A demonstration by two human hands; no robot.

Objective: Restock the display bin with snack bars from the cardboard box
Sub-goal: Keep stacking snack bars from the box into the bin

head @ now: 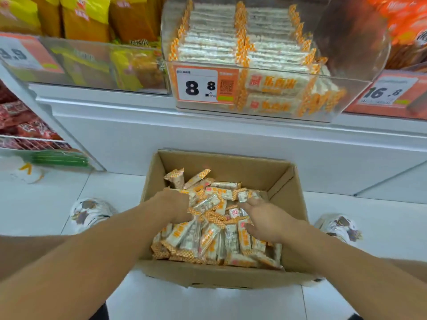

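Note:
An open cardboard box (231, 165) stands on the floor between my feet, holding a loose heap of white and orange snack bars (215, 239). My left hand (173, 204) reaches into the left side of the heap, its fingers buried among the bars. My right hand (265, 220) lies over the right side of the pile with fingers spread, touching the wrappers. Above on the shelf sits the clear display bin (360, 93), with neat rows of the same bars (231, 42) and an 8.8 price tag (201, 86).
Yellow snack bags (87, 21) fill the bin to the left, orange packets (406, 21) the one to the right. A white shelf front (208, 135) rises behind the box. Red packs (23, 125) sit on a lower rack at far left. My shoes (92, 211) flank the box.

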